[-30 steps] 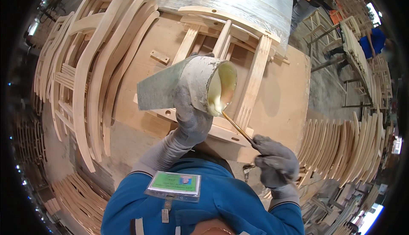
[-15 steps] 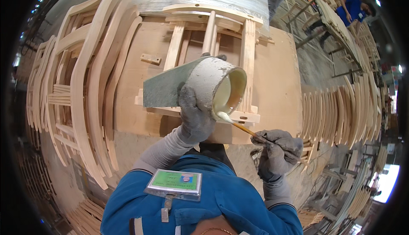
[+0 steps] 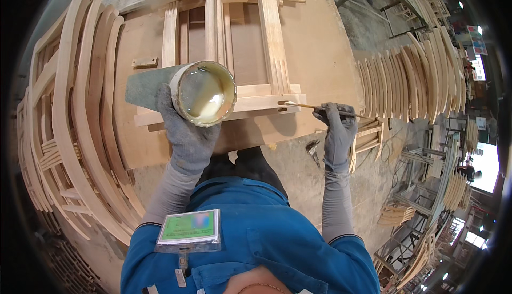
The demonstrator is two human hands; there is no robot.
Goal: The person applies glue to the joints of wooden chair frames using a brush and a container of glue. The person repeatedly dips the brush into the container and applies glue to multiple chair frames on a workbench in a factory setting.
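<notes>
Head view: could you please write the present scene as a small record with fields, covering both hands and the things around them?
Left hand: gloved, fingers around a round container, its opening toward the camera
Contents: pale liquid
Right hand: gloved, holding a thin stick
Stick tip: whitish, near slots in the wooden frame; contact unclear
Surface: tan board beneath the wooden frame
Left side: curved wooden frames
Right side: row of curved wooden parts

At left, the cup (image 3: 231, 82) is showing a rough, crusted rim around glossy paste (image 3: 209, 106). The left glove (image 3: 188, 140) and right glove (image 3: 337, 137) are looking like matt cloth. Farther off, the wooden frame (image 3: 273, 38) is looking smooth and matt, while near, the plastic badge holder (image 3: 188, 247) is shining against the cloth shirt (image 3: 256, 211).
</notes>
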